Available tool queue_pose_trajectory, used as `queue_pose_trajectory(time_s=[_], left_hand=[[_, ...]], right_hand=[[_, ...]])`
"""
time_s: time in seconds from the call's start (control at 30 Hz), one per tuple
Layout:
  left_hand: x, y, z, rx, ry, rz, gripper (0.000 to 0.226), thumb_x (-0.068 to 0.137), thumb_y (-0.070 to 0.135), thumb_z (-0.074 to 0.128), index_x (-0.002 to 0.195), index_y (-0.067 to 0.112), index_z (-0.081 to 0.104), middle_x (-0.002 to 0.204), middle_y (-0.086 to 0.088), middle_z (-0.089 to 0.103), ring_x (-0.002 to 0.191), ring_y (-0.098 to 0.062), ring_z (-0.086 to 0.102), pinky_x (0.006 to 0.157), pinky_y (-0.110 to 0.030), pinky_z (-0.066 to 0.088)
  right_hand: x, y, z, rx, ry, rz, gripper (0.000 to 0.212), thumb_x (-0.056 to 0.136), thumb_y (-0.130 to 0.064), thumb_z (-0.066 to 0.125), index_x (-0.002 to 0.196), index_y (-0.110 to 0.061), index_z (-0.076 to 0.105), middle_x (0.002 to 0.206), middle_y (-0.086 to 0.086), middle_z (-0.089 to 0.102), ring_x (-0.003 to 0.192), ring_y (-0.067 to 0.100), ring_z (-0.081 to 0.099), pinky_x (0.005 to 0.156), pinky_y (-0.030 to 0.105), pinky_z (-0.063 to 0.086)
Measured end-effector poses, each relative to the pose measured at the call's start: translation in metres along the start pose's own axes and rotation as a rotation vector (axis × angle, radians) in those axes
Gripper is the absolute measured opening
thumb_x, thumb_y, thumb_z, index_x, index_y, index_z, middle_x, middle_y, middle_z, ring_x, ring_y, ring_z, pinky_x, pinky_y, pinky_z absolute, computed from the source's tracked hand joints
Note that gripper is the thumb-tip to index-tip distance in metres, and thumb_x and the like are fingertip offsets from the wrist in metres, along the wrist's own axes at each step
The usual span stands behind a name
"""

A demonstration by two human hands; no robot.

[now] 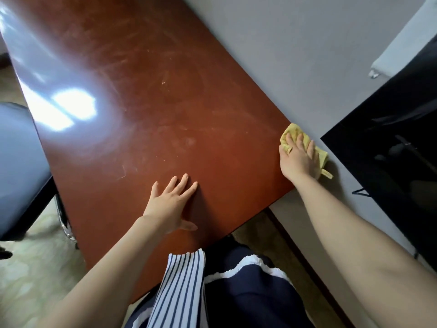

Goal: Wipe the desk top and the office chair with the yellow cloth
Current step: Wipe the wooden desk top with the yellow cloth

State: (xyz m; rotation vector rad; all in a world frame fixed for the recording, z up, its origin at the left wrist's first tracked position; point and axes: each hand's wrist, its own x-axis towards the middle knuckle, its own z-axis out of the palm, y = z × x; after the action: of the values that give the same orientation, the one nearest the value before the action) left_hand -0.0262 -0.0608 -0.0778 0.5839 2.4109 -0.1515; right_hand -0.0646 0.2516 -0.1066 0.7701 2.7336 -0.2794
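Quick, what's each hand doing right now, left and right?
Left hand: open, flat on the desk top, holding nothing.
Right hand: open, straight fingers pressing the yellow cloth at the desk top's edge.

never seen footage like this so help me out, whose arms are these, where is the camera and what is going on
There is no machine here. One camera sits on a person's head and looks down at their own two arms. The left hand rests flat, fingers spread, on the reddish-brown desk top. The right hand presses a bunched yellow cloth with straight fingers at the desk's edge by the grey wall. An office chair stands at the left, and a glossy black panel, perhaps a screen, is at the right.
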Motion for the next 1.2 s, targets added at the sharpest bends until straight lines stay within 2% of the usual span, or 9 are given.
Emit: queue_pose_trajectory(time_s=[0.1,0.27,0.37,0.5,0.63,0.7,0.77,0.93,1.2], left_hand=[[0.001,0.001,0.001,-0.041,-0.008,-0.003,0.110,0.075,0.067,0.061,0.150,0.033,-0.012,0.158,0.004,-0.019,0.147,-0.021,-0.012,0.114,-0.055,0.003],[0.002,-0.005,0.008,-0.094,0.020,-0.014,0.106,0.077,0.066,0.060,0.148,0.038,-0.014,0.157,0.008,-0.022,0.146,-0.018,-0.014,0.114,-0.055,0.009],[0.002,-0.010,0.009,-0.101,0.040,-0.003,0.102,0.079,0.064,0.059,0.147,0.042,-0.014,0.157,0.011,-0.021,0.146,-0.014,-0.013,0.114,-0.053,0.009],[0.001,-0.013,0.008,-0.110,0.038,0.003,0.099,0.080,0.063,0.058,0.146,0.044,-0.013,0.157,0.013,-0.020,0.146,-0.013,-0.013,0.114,-0.053,0.007],[0.000,-0.009,0.007,-0.103,0.043,-0.010,0.097,0.081,0.064,0.056,0.147,0.043,-0.012,0.157,0.012,-0.018,0.146,-0.013,-0.012,0.114,-0.053,0.006],[0.000,-0.008,0.007,-0.113,0.044,-0.019,0.095,0.082,0.065,0.054,0.147,0.043,-0.011,0.157,0.012,-0.018,0.146,-0.013,-0.012,0.114,-0.054,0.006],[0.000,-0.008,0.008,-0.139,0.044,-0.033,0.092,0.083,0.065,0.052,0.147,0.044,-0.010,0.157,0.013,-0.018,0.146,-0.011,-0.012,0.114,-0.054,0.005],[-0.003,-0.006,0.001,-0.068,0.051,-0.046,0.088,0.085,0.066,0.047,0.148,0.041,-0.009,0.158,0.011,-0.015,0.147,-0.016,-0.010,0.113,-0.057,-0.003],[-0.026,-0.017,0.007,-0.064,0.089,-0.192,0.095,0.084,0.066,0.049,0.150,0.033,-0.011,0.159,0.003,-0.016,0.147,-0.027,-0.011,0.113,-0.058,-0.002]], right_hand=[[0.011,-0.024,-0.001,-0.019,-0.031,-0.047,0.054,0.102,-0.048,0.020,0.152,-0.034,0.007,0.161,-0.005,-0.001,0.146,0.030,-0.004,0.118,0.043,0.001],[-0.012,-0.056,0.018,-0.072,-0.024,-0.327,0.055,0.101,-0.049,0.024,0.152,-0.036,0.008,0.160,-0.006,0.001,0.146,0.027,-0.008,0.118,0.042,0.000],[-0.047,-0.061,0.036,-0.073,0.008,-0.522,0.053,0.100,-0.048,0.031,0.150,-0.038,0.016,0.159,-0.008,0.010,0.147,0.022,0.000,0.117,0.039,0.002],[-0.084,-0.039,0.058,0.010,0.058,-0.761,0.049,0.093,-0.045,0.041,0.140,-0.035,0.044,0.149,-0.007,0.039,0.142,0.020,0.026,0.116,0.038,0.017],[-0.092,-0.002,0.063,0.025,0.075,-0.872,0.052,0.087,-0.035,0.061,0.137,-0.033,0.048,0.145,-0.007,0.045,0.139,0.017,0.032,0.115,0.032,0.017],[-0.087,0.013,0.061,0.065,0.073,-0.847,0.063,0.080,-0.025,0.074,0.137,-0.031,0.048,0.145,-0.007,0.044,0.138,0.017,0.033,0.114,0.034,0.021],[-0.077,0.021,0.055,0.100,0.084,-0.767,0.064,0.080,-0.022,0.075,0.138,-0.031,0.048,0.146,-0.007,0.043,0.138,0.017,0.032,0.111,0.038,0.026],[-0.034,0.020,0.027,0.128,0.112,-0.408,0.049,0.096,-0.036,0.051,0.143,-0.036,0.036,0.153,-0.010,0.030,0.144,0.015,0.017,0.114,0.041,0.019],[0.033,-0.054,0.010,0.100,0.069,0.014,0.052,0.100,-0.050,0.023,0.150,-0.040,0.012,0.160,-0.009,0.002,0.147,0.022,-0.007,0.117,0.039,-0.001]])
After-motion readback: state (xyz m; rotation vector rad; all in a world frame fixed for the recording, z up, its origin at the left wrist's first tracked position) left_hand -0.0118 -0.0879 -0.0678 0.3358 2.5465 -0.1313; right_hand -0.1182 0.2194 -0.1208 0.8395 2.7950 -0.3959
